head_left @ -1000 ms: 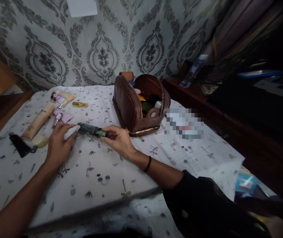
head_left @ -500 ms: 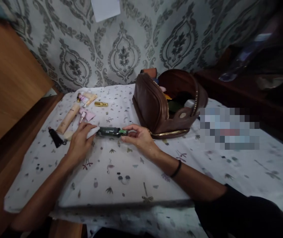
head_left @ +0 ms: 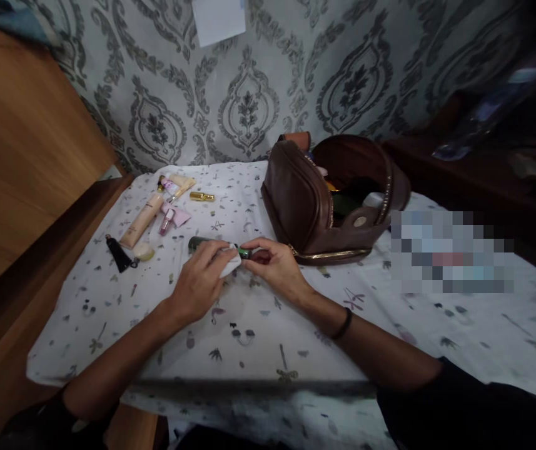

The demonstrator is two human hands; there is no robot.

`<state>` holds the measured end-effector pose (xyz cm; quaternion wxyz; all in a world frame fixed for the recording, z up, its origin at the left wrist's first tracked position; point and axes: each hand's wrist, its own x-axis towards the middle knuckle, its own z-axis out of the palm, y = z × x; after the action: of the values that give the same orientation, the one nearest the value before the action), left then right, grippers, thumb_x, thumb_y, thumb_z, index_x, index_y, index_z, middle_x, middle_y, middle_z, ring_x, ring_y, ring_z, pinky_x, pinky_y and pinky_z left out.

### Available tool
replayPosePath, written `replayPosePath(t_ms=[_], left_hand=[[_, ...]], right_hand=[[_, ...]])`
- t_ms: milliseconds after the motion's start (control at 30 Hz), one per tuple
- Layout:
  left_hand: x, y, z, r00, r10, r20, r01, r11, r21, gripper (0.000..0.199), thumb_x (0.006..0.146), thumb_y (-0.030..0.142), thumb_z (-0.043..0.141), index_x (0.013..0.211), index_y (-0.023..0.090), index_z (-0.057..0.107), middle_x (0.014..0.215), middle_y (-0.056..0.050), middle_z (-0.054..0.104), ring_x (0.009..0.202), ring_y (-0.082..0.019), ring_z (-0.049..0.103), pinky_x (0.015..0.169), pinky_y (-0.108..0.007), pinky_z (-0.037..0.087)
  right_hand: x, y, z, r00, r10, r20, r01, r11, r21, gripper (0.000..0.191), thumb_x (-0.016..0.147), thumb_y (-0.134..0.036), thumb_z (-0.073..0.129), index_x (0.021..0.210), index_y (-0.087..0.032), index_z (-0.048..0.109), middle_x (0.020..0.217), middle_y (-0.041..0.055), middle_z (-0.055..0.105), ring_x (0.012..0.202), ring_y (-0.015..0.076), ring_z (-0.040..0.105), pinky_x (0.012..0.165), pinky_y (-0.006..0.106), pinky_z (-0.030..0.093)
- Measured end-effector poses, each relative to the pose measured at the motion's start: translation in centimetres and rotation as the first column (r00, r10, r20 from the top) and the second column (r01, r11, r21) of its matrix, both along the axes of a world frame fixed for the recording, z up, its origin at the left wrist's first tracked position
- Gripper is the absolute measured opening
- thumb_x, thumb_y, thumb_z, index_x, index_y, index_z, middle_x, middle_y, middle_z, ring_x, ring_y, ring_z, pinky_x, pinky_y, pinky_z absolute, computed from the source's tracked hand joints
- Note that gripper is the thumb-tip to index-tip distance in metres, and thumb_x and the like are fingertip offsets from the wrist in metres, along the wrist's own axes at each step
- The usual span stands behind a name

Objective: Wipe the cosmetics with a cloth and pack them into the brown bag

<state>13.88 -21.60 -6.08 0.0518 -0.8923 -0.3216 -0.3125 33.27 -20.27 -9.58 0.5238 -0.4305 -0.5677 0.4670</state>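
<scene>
A slim dark green bottle lies level just above or on the patterned cloth; I cannot tell which. My right hand pinches its bright green end between thumb and fingers. Over the bottle's middle, my left hand presses a folded white wipe and hides much of the body. Left of the hands lie a black tube, a round cream-coloured item, a long beige tube and a small pink bottle. A gold tube lies farther back.
An unzipped brown leather bag with items inside stands right behind my right hand. A blurred-out patch covers something at the right. A wooden panel borders the left, and a patterned wall the back.
My left hand with the wipe has slid right along the bottle, from its left end to near its green end. My right hand keeps its pinch. The view has shifted slightly left.
</scene>
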Motion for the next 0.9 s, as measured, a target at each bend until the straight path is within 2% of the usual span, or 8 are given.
replayPosePath(t_ms=[100,200,300,400,533,600,733,900], left_hand=[[-0.4,0.1,-0.2,0.998,-0.003,-0.062,0.005,0.999,0.035,0.04,0.087,0.0,0.049,0.123,0.015,0.059,0.117,-0.014,0.062,0.107,-0.026,0.059,0.09,-0.04,0.055],[-1.9,0.6,-0.4,0.998,0.039,-0.047,-0.039,0.999,0.007,0.041,0.087,0.001,0.049,0.123,0.016,0.06,0.117,-0.013,0.062,0.108,-0.026,0.059,0.09,-0.04,0.055],[-3.8,1.3,-0.5,0.991,0.131,0.02,-0.129,0.988,-0.081,0.04,0.087,0.004,0.048,0.122,0.017,0.063,0.117,-0.011,0.062,0.109,-0.025,0.06,0.094,-0.039,0.054],[-5.4,2.1,-0.8,0.965,0.247,0.091,-0.225,0.953,-0.202,0.035,0.088,0.011,0.05,0.119,0.019,0.065,0.115,-0.009,0.061,0.108,-0.024,0.061,0.096,-0.04,0.053],[-6.4,2.7,-1.2,0.923,0.346,0.167,-0.291,0.914,-0.284,0.028,0.091,0.02,0.053,0.114,0.018,0.067,0.109,-0.007,0.063,0.105,-0.023,0.063,0.095,-0.039,0.053],[-6.6,2.9,-1.4,0.912,0.362,0.194,-0.298,0.909,-0.292,0.026,0.091,0.022,0.054,0.113,0.019,0.068,0.107,-0.006,0.063,0.105,-0.023,0.063,0.094,-0.039,0.053],[-6.4,2.9,-1.7,0.91,0.355,0.212,-0.287,0.911,-0.295,0.025,0.092,0.023,0.054,0.113,0.019,0.068,0.107,-0.006,0.064,0.104,-0.022,0.063,0.094,-0.038,0.053],[-5.2,2.3,-1.6,0.943,0.294,0.154,-0.243,0.929,-0.28,0.028,0.093,0.019,0.053,0.117,0.017,0.066,0.112,-0.008,0.062,0.108,-0.023,0.062,0.096,-0.037,0.052]], right_hand=[[0.0,0.1,-0.2,0.999,-0.007,0.043,0.005,0.999,0.04,0.024,0.068,-0.029,0.076,0.089,-0.018,0.071,0.076,0.0011,0.069,0.067,0.0142,0.06,0.062,0.026,0.048],[0.0,0.2,-0.6,0.997,-0.017,0.081,0.013,0.998,0.058,0.026,0.07,-0.031,0.076,0.092,-0.018,0.072,0.078,0.0025,0.07,0.072,0.0158,0.062,0.065,0.028,0.05],[0.0,0.2,-0.8,0.996,-0.012,0.085,0.009,0.999,0.043,0.027,0.071,-0.032,0.075,0.094,-0.018,0.071,0.079,0.003,0.069,0.073,0.016,0.063,0.068,0.03,0.052],[0.1,0.2,-0.7,0.996,-0.003,0.088,0.0,1.0,0.031,0.026,0.071,-0.032,0.075,0.093,-0.019,0.07,0.08,0.0025,0.068,0.072,0.0152,0.063,0.069,0.03,0.054],[0.4,0.3,-0.5,0.997,0.007,0.074,-0.009,0.999,0.032,0.028,0.066,-0.03,0.08,0.091,-0.019,0.07,0.093,0.0038,0.064,0.073,0.0137,0.063,0.069,0.03,0.056],[0.4,0.3,-0.4,0.997,0.011,0.075,-0.013,1.0,0.026,0.029,0.066,-0.027,0.079,0.092,-0.019,0.07,0.094,0.0038,0.064,0.074,0.0135,0.063,0.07,0.03,0.056],[0.3,0.2,-0.4,0.996,0.015,0.089,-0.016,1.0,0.008,0.034,0.07,-0.027,0.075,0.102,-0.019,0.068,0.08,0.0008,0.065,0.07,0.0135,0.06,0.066,0.029,0.052],[0.0,-0.1,0.0,0.999,0.024,0.046,-0.022,0.999,-0.033,0.032,0.072,-0.038,0.077,0.095,-0.018,0.067,0.068,-0.0011,0.063,0.062,0.0139,0.062,0.055,0.026,0.05]])
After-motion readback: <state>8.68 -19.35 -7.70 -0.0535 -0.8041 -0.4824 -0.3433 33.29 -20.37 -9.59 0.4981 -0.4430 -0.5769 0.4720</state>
